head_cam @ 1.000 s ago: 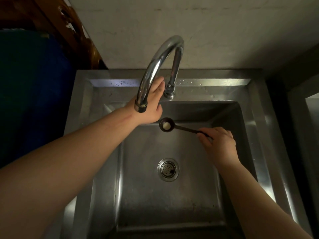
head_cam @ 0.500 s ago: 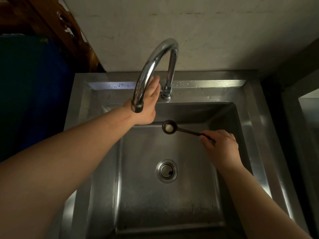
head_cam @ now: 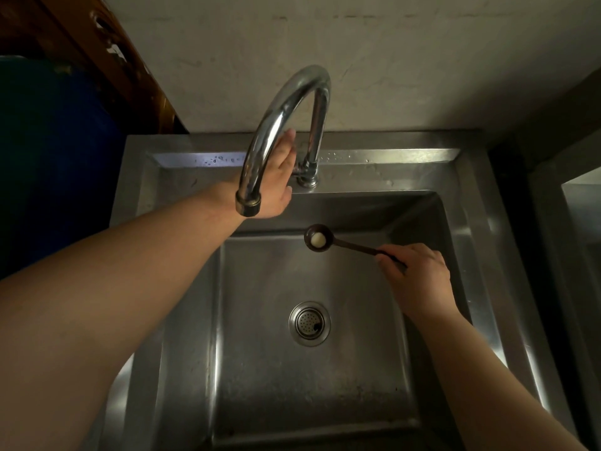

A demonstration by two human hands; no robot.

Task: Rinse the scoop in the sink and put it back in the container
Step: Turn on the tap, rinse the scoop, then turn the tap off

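Note:
A dark brown scoop (head_cam: 318, 239) with a pale lump in its bowl hangs over the steel sink (head_cam: 468, 222), to the right of the spout. My right hand (head_cam: 419, 278) is shut on the scoop's handle end. My left hand (head_cam: 279, 177) reaches behind the curved chrome faucet (head_cam: 286, 102) toward its base, fingers stretched flat; the spout hides part of it. No water runs from the spout. The container is not in view.
A round drain strainer (head_cam: 309, 323) sits in the basin floor. A plaster wall rises behind the sink. A dark blue mass (head_cam: 48, 157) and brown wood (head_cam: 107, 50) stand at the left; another steel surface (head_cam: 582, 216) lies at the right edge.
My left hand has slid further back toward the faucet base. The scoop and my right hand have shifted slightly right and away from the spout.

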